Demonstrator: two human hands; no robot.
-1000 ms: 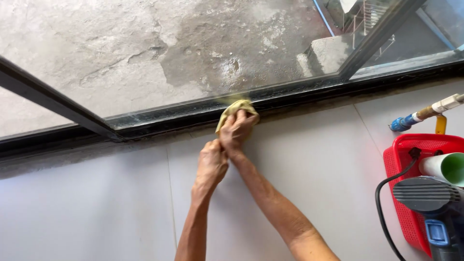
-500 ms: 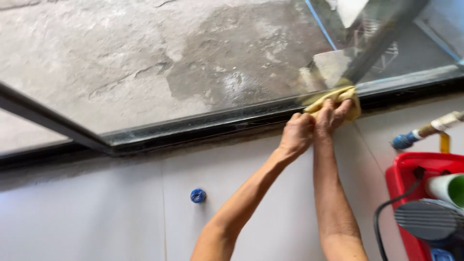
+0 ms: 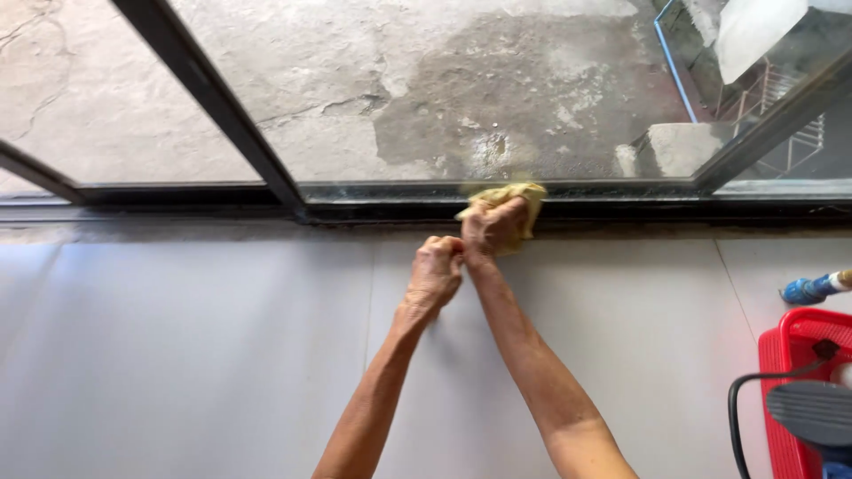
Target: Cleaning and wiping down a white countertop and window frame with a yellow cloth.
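Observation:
A yellow cloth (image 3: pixel 513 197) is pressed against the black bottom track of the window frame (image 3: pixel 390 197), at the middle of the view. My right hand (image 3: pixel 493 226) is closed around the cloth and pushes it onto the track. My left hand (image 3: pixel 435 270) is a closed fist just left of and below the right one, touching it at the knuckles; whether it grips part of the cloth I cannot tell. Both forearms reach up from the bottom edge over the white tiled floor (image 3: pixel 204 355).
A dark slanted frame bar (image 3: pixel 213 98) divides the glass at left, another bar (image 3: pixel 772 124) at right. Beyond the glass lies rough concrete ground (image 3: pixel 444 80). A red basket (image 3: pixel 794 390) with a black cable and a dark device stands at the right edge, a blue-tipped tool (image 3: pixel 812 286) above it.
Both hands with the cloth slid right along the track, then back left toward the middle. The view shifted, and a small blue cap seen on the floor half a second ago is out of sight.

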